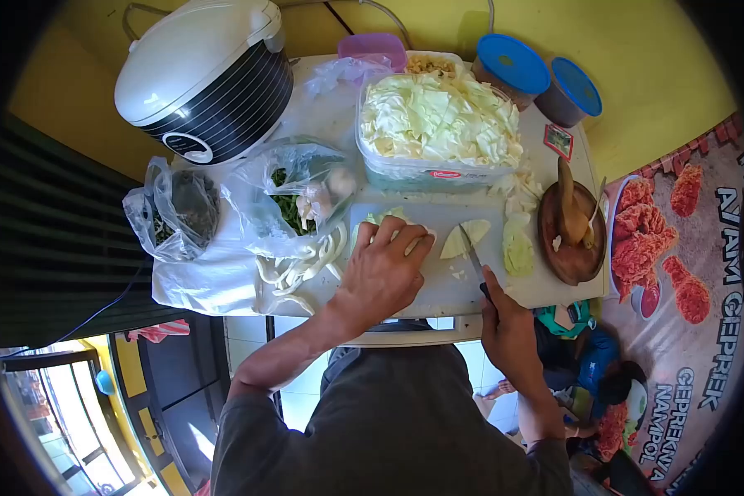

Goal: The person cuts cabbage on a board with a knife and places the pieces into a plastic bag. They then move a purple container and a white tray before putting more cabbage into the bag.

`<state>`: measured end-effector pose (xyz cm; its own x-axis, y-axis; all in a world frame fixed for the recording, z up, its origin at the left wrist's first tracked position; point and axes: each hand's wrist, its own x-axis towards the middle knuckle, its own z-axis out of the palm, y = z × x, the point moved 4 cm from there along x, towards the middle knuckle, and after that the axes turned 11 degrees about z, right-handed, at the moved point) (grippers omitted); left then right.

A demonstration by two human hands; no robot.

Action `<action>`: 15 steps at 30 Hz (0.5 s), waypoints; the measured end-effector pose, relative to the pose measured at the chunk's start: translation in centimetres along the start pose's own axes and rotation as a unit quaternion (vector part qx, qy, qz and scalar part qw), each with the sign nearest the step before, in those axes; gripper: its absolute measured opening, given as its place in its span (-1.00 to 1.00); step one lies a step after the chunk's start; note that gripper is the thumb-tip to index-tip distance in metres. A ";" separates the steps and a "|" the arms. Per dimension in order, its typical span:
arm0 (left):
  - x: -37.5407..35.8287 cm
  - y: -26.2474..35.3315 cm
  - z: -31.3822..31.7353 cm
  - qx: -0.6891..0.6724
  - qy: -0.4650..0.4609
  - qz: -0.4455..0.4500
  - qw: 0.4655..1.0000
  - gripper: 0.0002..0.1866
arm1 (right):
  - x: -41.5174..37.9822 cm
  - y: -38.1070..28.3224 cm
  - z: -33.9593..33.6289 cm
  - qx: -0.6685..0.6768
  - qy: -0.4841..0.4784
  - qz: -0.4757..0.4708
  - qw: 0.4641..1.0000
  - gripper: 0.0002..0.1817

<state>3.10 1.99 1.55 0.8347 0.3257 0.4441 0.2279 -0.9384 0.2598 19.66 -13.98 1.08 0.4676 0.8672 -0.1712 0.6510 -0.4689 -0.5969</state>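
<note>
My right hand (507, 321) grips a knife (474, 253) by its dark handle. Its blade lies over a pale cabbage piece (465, 240) on the white cutting board (438, 289). To the left, my left hand (388, 264) rests with curled fingers on cut cabbage (380, 217), which is partly hidden under it. Behind both hands stands a clear plastic tub (438, 175) heaped with chopped cabbage (438, 120). A longer cabbage leaf piece (518, 248) lies right of the knife.
At the left are a rice cooker (215, 83), a bag of greens and garlic (293, 198), another plastic bag (174, 211) and pale strips (306, 269). A mortar with pestle (570, 231) stands right, below blue-lidded containers (512, 66). Another person (599, 364) is low at right.
</note>
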 end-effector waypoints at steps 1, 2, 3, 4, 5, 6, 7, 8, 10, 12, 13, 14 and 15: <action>0.0 0.1 -0.2 0.007 0.006 0.000 1.000 -0.49 | 0.0 0.1 0.1 0.004 0.005 -0.008 1.000 -0.40; 0.0 0.2 -0.5 0.013 0.013 -0.001 1.000 -0.51 | -0.1 0.1 0.1 0.008 0.010 -0.016 1.000 -0.40; 0.0 0.1 -0.9 0.002 0.026 0.005 1.000 -0.52 | -0.1 0.0 0.3 0.013 0.007 -0.016 1.000 -0.40; 0.2 -0.2 -1.4 -0.012 0.042 0.012 0.999 -0.54 | -0.2 -0.1 0.3 0.014 0.006 -0.015 1.000 -0.39; 0.5 -0.3 -1.7 -0.027 0.060 0.020 0.998 -0.56 | -0.1 -0.2 0.3 0.015 0.006 -0.014 1.000 -0.39; 0.7 -0.4 -1.8 -0.037 0.070 0.021 0.997 -0.58 | -0.1 -0.2 0.2 0.014 0.003 -0.010 1.000 -0.39; 0.8 -0.5 -2.0 -0.047 0.081 0.022 0.995 -0.61 | 0.0 -0.1 0.2 0.014 0.001 -0.007 1.000 -0.39; 0.9 -0.6 -2.1 -0.058 0.091 0.023 0.994 -0.63 | 0.0 -0.1 0.1 0.014 -0.002 -0.003 1.000 -0.39; 1.0 -0.3 -2.9 -0.071 0.109 0.050 0.990 -0.65 | 0.0 -0.3 0.1 0.015 -0.006 0.002 1.000 -0.40; 1.0 -0.5 -3.1 -0.073 0.108 0.087 0.988 -0.66 | 0.0 -0.5 0.0 0.016 -0.007 0.005 1.000 -0.40; 0.7 -0.9 -2.6 -0.068 0.097 0.110 0.987 -0.66 | 0.0 -0.6 0.0 0.015 -0.008 0.004 1.000 -0.40; 0.3 -1.1 -2.1 -0.064 0.087 0.132 0.985 -0.65 | 0.0 -0.6 0.0 0.015 -0.008 0.004 1.000 -0.40; -0.2 -1.6 -1.3 -0.070 0.075 0.115 0.988 -0.64 | 0.0 -0.5 0.0 0.011 -0.003 -0.014 1.000 -0.39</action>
<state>1.90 3.52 2.13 0.7699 0.1291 0.6249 -0.0392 -0.9679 0.2483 19.32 -13.71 1.41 0.4460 0.8807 -0.1593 0.6498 -0.4411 -0.6190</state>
